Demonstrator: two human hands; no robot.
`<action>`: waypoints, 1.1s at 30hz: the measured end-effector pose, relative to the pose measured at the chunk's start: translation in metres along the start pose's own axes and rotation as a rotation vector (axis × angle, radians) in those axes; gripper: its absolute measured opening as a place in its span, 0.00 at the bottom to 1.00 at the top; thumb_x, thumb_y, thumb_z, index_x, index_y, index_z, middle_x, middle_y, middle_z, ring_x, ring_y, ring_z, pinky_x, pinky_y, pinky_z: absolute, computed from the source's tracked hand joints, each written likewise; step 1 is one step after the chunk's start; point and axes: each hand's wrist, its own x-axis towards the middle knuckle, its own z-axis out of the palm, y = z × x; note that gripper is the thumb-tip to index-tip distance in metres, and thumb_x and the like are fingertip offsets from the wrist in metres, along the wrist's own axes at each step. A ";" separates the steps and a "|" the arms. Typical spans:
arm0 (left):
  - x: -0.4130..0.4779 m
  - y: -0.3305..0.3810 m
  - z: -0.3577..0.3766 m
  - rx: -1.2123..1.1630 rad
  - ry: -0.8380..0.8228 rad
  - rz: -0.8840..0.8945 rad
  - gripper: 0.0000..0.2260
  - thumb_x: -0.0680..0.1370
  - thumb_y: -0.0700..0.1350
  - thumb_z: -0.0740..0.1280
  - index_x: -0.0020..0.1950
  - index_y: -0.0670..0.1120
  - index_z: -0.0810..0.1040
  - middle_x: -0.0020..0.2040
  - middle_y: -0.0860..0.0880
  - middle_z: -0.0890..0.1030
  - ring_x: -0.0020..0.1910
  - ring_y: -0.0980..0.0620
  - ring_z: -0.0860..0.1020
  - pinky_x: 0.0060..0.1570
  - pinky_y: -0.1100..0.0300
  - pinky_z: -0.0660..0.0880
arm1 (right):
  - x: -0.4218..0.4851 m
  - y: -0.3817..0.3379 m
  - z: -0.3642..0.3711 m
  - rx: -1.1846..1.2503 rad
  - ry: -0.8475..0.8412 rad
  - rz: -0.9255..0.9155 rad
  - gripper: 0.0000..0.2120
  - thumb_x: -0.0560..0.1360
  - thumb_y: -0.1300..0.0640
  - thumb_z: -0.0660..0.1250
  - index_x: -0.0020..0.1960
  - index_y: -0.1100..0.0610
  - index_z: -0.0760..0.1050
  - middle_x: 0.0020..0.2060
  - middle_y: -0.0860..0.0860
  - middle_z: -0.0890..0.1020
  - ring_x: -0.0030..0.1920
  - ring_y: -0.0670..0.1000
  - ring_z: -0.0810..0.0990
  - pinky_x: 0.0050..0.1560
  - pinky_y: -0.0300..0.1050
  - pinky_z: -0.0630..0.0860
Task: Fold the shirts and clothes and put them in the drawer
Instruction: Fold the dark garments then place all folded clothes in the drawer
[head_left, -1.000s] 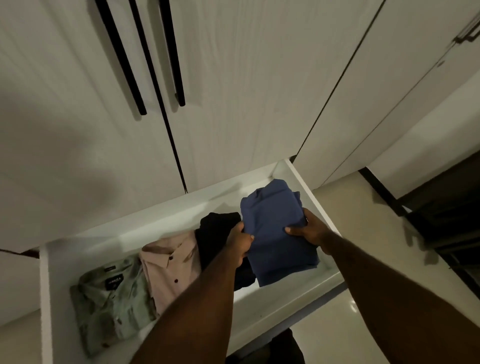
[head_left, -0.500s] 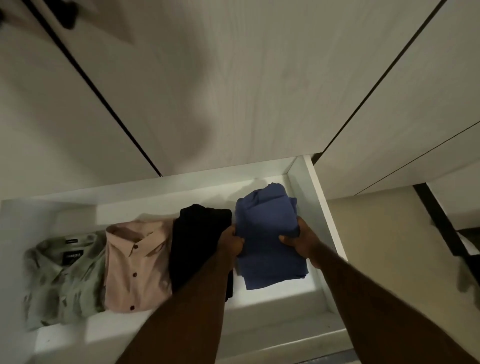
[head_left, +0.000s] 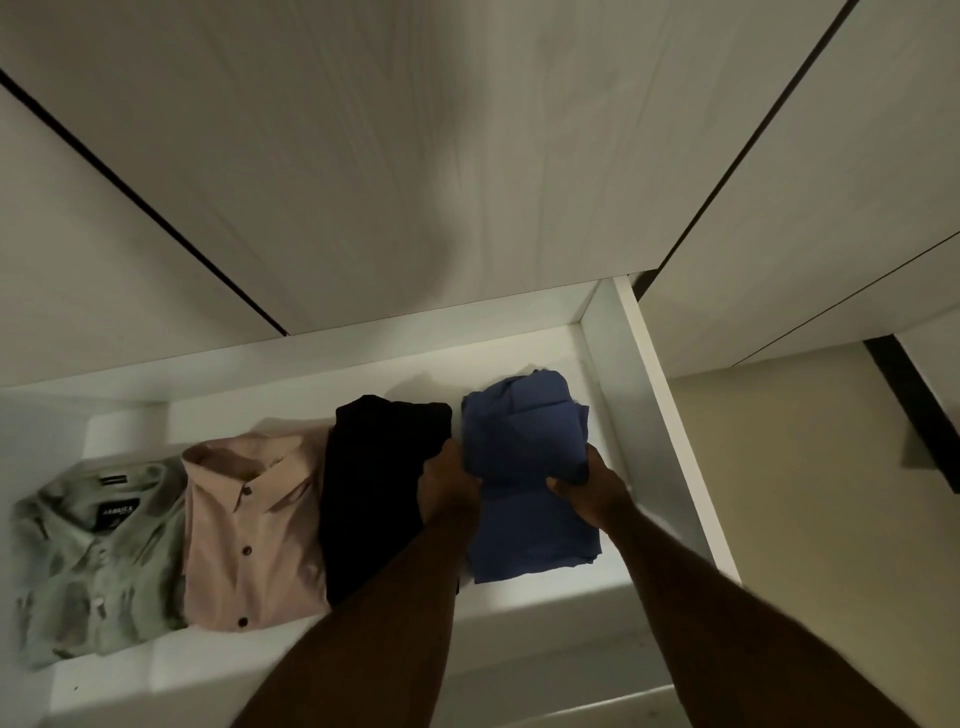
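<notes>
A folded blue shirt (head_left: 530, 447) lies at the right end of the open white drawer (head_left: 654, 415). My left hand (head_left: 449, 486) grips its left edge and my right hand (head_left: 592, 488) grips its right edge, both at the middle of the fold. To its left, in a row, lie a folded black garment (head_left: 374, 483), a folded pink button shirt (head_left: 254, 525) and a folded pale green patterned shirt (head_left: 98, 556). My left forearm covers the black garment's lower right corner.
White wardrobe doors (head_left: 415, 156) rise behind the drawer. The drawer's right wall stands close beside the blue shirt. A beige floor (head_left: 831, 519) lies to the right, with a dark strip (head_left: 914, 410) at its far edge.
The blue shirt has come down from above the drawer's right end to the drawer floor beside the black garment, both hands still holding it. My view has shifted down and to the right.
</notes>
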 end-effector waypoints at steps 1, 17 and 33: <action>-0.002 0.003 -0.004 0.043 0.003 0.010 0.12 0.78 0.48 0.67 0.60 0.46 0.74 0.56 0.43 0.79 0.56 0.40 0.79 0.52 0.50 0.75 | -0.002 -0.003 0.001 -0.036 0.026 0.023 0.40 0.74 0.44 0.76 0.79 0.53 0.60 0.69 0.57 0.77 0.67 0.64 0.76 0.65 0.55 0.75; -0.074 0.000 -0.154 -0.011 -0.212 0.292 0.08 0.77 0.49 0.73 0.49 0.45 0.82 0.45 0.46 0.84 0.43 0.47 0.82 0.48 0.56 0.79 | -0.150 -0.095 -0.022 0.166 0.060 0.063 0.33 0.71 0.24 0.65 0.53 0.55 0.79 0.51 0.56 0.83 0.50 0.56 0.81 0.54 0.50 0.77; -0.254 -0.004 -0.276 -0.307 -0.839 0.490 0.21 0.82 0.60 0.65 0.59 0.42 0.79 0.47 0.45 0.82 0.40 0.49 0.79 0.40 0.59 0.73 | -0.424 -0.124 0.070 1.196 0.400 -0.173 0.33 0.79 0.29 0.55 0.68 0.51 0.77 0.61 0.58 0.84 0.63 0.62 0.82 0.67 0.62 0.75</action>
